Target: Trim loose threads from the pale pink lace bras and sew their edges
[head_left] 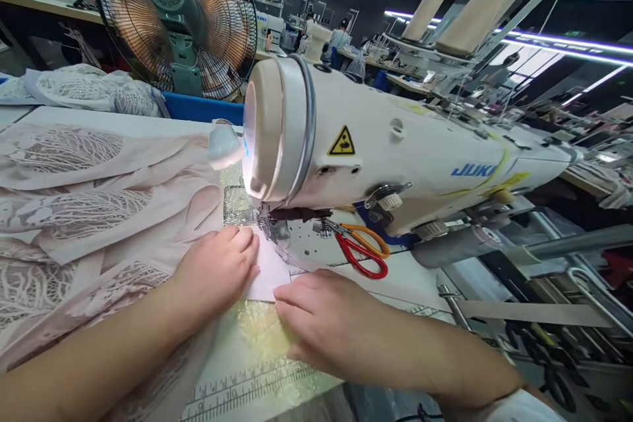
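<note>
A small pale pink fabric piece lies flat on the bed of a white JUKI sewing machine, its far edge close to the presser foot. My left hand rests on its left side, fingers curled and pressed together over the cloth. At the near right corner, my right hand has its fingers closed on the edge; the thumb is mostly hidden. Scissors with one red and one orange handle lie on the bed to the right of the foot.
Pale pink garment pieces with lace panels spread over the table's left side. A printed ruler strip runs along the near edge. Behind stands a large fan. Thread cones rise at upper right; people work in the background.
</note>
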A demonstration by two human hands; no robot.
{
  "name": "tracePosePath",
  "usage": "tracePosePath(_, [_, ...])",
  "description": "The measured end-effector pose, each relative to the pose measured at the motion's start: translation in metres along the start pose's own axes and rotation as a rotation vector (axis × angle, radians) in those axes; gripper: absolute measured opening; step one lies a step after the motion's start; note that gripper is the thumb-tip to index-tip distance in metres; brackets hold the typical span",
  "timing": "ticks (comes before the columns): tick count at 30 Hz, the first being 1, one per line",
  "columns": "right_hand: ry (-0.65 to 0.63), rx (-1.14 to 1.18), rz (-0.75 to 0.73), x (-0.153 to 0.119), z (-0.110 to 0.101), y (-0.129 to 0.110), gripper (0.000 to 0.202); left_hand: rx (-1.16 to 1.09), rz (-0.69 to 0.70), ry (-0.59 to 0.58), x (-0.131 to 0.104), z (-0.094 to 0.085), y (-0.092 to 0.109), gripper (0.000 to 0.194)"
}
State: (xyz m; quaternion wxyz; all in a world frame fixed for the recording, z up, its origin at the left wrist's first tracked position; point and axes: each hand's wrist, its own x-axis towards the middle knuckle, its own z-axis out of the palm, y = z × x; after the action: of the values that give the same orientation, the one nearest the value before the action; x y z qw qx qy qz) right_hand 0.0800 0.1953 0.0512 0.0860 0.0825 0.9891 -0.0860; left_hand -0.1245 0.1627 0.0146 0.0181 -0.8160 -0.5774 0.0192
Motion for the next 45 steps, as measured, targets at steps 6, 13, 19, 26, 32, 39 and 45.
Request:
tracePosePath(6, [-0.026, -0.022, 0.045, 0.001, 0.000, 0.003, 0.027, 0.034, 0.032, 0.062, 0.002, 0.001, -0.008, 0.029])
tracePosePath(13, [0.027, 0.067, 0.019, 0.009, 0.009, 0.005, 0.027, 0.146, 0.114, 0.157, -0.012, 0.001, 0.006, 0.029])
tracePosePath(19, [0.139, 0.043, -0.112, 0.013, 0.021, 0.004, 0.025, 0.096, 0.042, 0.166, -0.051, 0.028, 0.036, 0.062])
tracePosePath(26, [0.162, 0.022, -0.160, 0.011, 0.017, -0.001, 0.025, 0.235, 0.041, 0.102, -0.061, 0.007, 0.018, 0.038])
tracePosePath(32, [0.228, -0.049, 0.020, 0.012, 0.016, 0.006, 0.024, 0.242, -0.031, 0.059, -0.055, -0.005, 0.024, 0.037])
tracePosePath(39, [0.120, -0.076, 0.043, 0.013, 0.022, 0.006, 0.025, 0.175, -0.036, -0.010, -0.048, -0.007, 0.020, 0.037])
tracePosePath(45, [0.231, -0.135, 0.000, 0.014, 0.036, 0.007, 0.025, 0.214, -0.022, 0.013, -0.050, -0.004, 0.008, 0.036])
